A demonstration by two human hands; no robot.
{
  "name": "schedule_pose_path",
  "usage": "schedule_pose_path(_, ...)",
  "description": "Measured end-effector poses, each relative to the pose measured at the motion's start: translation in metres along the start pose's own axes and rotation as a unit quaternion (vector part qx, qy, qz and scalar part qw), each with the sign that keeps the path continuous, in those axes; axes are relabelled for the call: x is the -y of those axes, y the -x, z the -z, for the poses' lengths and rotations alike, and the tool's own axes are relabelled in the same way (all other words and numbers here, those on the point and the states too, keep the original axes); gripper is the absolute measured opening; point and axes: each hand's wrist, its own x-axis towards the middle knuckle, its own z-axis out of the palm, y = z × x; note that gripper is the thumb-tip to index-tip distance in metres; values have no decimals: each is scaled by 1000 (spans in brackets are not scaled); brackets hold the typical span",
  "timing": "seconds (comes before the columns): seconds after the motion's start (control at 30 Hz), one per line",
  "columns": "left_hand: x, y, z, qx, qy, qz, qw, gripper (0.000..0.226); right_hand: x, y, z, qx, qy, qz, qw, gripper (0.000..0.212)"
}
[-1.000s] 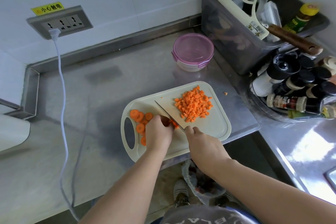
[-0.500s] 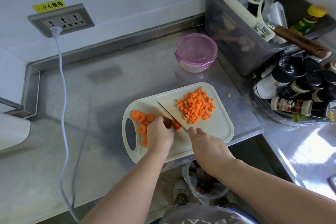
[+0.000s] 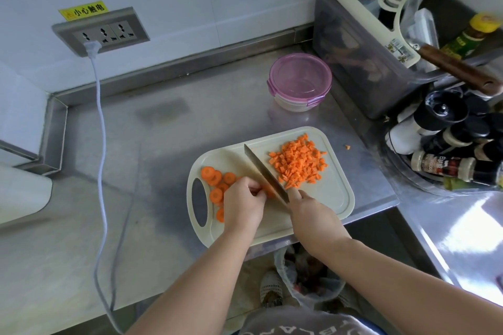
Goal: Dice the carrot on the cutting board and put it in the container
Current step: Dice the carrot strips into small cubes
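Knife (image 3: 261, 169) shifted; left hand (image 3: 242, 207) holds carrot (image 3: 269, 191) beside it.

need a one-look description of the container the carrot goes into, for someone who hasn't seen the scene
Start at the steel counter and find the big dark grey bin of utensils at the back right. Just left of that bin, behind the cutting board, sits the container. It is the only round tub there, with a clear body and a translucent pink lid on top.
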Motion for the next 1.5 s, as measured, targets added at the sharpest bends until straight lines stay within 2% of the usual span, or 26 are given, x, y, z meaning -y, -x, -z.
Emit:
schedule_pose_path(0.13, 0, 2, -1, -13, -3, -1, 1000, 8, -2, 4, 1, -24, 18, 14, 999, 42)
schedule_pose_path(0.3, -4, 2, -1, -13, 5, 26, 1000, 11, 6, 11, 1, -11, 43, 24, 999, 38)
schedule_pose_path(0.47, -6, 3, -1, -10, 17, 34, 999, 4, 10, 13, 2, -4, 69, 16, 997, 41)
schedule_pose_path(1.1, -3, -3, 0, 2, -14, 49, 999, 11, 10, 6, 0, 49, 62, 6, 997, 47)
schedule_pose_path(1.23, -4, -1, 1, 3, -4, 42, 999, 2, 6, 2, -6, 29, 12, -7, 999, 42)
schedule_pose_path(1.43, -5, 1, 6, 12, -12, 36, 999, 7, 1, -4, -1, -14, -10, -10, 1000, 24)
schedule_pose_path(1.5, -6, 1, 7, 18, -14, 39, 999, 10, 1, -1, 2, -17, 3, -6, 1000, 27)
